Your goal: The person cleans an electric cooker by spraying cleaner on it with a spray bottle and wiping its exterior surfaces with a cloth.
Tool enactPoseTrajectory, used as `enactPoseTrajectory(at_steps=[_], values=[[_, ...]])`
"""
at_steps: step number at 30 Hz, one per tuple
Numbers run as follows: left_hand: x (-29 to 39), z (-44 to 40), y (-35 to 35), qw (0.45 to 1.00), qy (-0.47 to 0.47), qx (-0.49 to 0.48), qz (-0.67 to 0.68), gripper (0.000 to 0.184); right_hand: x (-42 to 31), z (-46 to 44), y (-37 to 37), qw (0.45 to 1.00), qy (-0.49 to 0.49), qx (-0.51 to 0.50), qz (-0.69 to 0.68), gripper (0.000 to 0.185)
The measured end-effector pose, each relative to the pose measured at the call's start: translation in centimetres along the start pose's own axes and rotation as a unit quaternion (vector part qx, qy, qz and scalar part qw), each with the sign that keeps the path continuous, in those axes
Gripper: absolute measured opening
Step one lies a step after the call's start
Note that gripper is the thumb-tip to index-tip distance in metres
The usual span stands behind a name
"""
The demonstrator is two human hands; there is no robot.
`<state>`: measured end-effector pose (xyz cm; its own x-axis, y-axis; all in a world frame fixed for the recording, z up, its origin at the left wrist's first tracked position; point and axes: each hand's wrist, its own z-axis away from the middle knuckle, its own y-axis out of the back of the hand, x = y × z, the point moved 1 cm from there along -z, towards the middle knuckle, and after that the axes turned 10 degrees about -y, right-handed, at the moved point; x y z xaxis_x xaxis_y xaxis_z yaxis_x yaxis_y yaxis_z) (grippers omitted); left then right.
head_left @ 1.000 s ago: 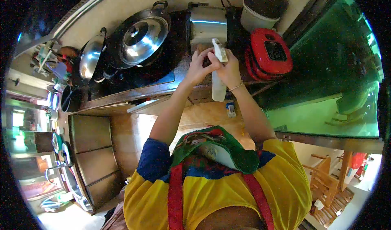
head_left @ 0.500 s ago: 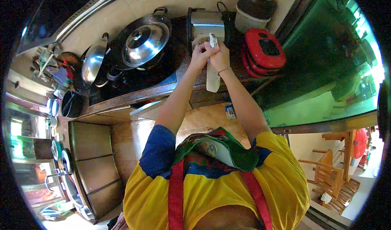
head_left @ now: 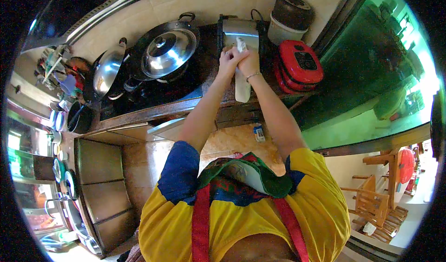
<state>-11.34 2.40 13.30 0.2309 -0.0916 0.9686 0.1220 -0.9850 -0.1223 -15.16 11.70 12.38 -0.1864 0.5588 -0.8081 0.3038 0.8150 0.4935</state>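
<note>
**Both hands closed in on one pale item, counter's edge**

Clock centred on the hands. Right hand (head_left: pixel 250 63), bracelet (head_left: pixel 253 76) at the wrist: fingers wrapped round a pale, long flat item (head_left: pixel 242 90). Left hand (head_left: pixel 227 63) presses against the right, fingers curled; cannot tell whether it grips the item too. Item's white end pokes out at 12, broader end hangs toward 6. Exact kind unclear.

Just beyond, at 12: steel-topped appliance (head_left: pixel 240 28). At 2, brown-lidded container (head_left: pixel 282 32). At 3, red appliance with dark panel (head_left: pixel 296 62). At 9, wok (head_left: pixel 189 25) under a domed steel lid (head_left: pixel 180 52). Farther, near 8, black pot (head_left: pixel 80 118). Between 5 and 6, blue-and-white package (head_left: pixel 259 133), on the floor.
</note>
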Motion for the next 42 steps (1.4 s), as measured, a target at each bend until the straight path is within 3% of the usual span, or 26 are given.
enactPoseTrajectory(at_steps=[2, 4, 6, 10, 12, 14, 17, 20, 24, 25, 29, 32, 34, 37, 41, 42], values=[[-1.1, -3.5, -0.5, 0.997, -0.007, -0.042, -0.057, 0.073, -2.8, -0.4, 2.9, 0.998, -0.006, -0.033, -0.048, 0.039], [-0.4, -4.4, -2.1, 0.998, -0.007, -0.041, -0.038, 0.079, -2.1, -2.6, 3.3, 0.997, 0.046, 0.057, -0.001, 0.042], [0.6, -4.2, -3.4, 0.999, -0.002, -0.042, -0.032, 0.082, -0.9, -4.1, 4.1, 1.000, 0.008, 0.004, 0.024, 0.045], [-0.8, -3.5, -4.8, 0.998, -0.006, -0.062, -0.023, 0.092, 1.0, -2.9, 4.8, 0.999, 0.036, 0.023, -0.007, 0.044], [-1.9, -1.3, -4.2, 0.997, -0.030, -0.013, -0.064, 0.090, 0.8, -1.3, 5.0, 0.998, 0.042, 0.015, -0.037, 0.042], [-2.1, 1.3, -3.1, 0.994, -0.048, 0.038, -0.088, 0.085, -0.1, 1.1, 4.1, 0.990, 0.028, -0.065, -0.118, 0.036], [-4.2, 3.7, -1.2, 0.985, -0.074, 0.121, -0.096, 0.073, -0.7, 3.7, 2.8, 0.993, 0.030, -0.108, -0.027, 0.029], [-5.1, 6.4, 0.3, 0.992, -0.026, 0.083, -0.090, 0.070, 2.4, 6.0, 0.4, 0.992, 0.042, -0.110, -0.047, 0.030], [-7.2, 8.7, -0.4, 0.978, -0.062, 0.117, -0.160, 0.070, 1.0, 9.3, 2.6, 0.994, -0.030, -0.101, -0.026, 0.026], [-7.4, 9.1, -0.4, 0.983, -0.069, 0.099, -0.138, 0.071, 2.5, 9.4, 2.0, 0.997, 0.023, -0.050, -0.055, 0.025], [-6.7, 10.3, 0.0, 0.974, -0.091, 0.106, -0.180, 0.072, 3.1, 9.8, 1.3, 0.994, 0.080, -0.062, -0.031, 0.031], [-5.4, 8.9, 0.5, 0.962, -0.152, 0.132, -0.183, 0.071, 1.5, 8.9, 1.1, 0.995, 0.081, -0.041, -0.038, 0.032], [-2.7, 8.3, 0.3, 0.970, -0.144, 0.119, -0.158, 0.071, 0.8, 8.4, 1.5, 0.996, 0.078, -0.012, -0.053, 0.032], [-0.8, 7.6, -0.6, 0.949, -0.198, 0.057, -0.238, 0.069, -0.7, 8.4, 3.8, 0.991, -0.025, -0.003, -0.130, 0.028], [-2.5, 8.7, -1.8, 0.961, -0.169, 0.018, -0.217, 0.071, 2.0, 9.2, 4.4, 0.999, 0.022, 0.040, -0.023, 0.030], [-3.6, 9.4, -1.9, 0.964, -0.144, 0.018, -0.221, 0.072, 2.4, 10.1, 4.5, 0.996, -0.037, 0.016, -0.075, 0.029]])
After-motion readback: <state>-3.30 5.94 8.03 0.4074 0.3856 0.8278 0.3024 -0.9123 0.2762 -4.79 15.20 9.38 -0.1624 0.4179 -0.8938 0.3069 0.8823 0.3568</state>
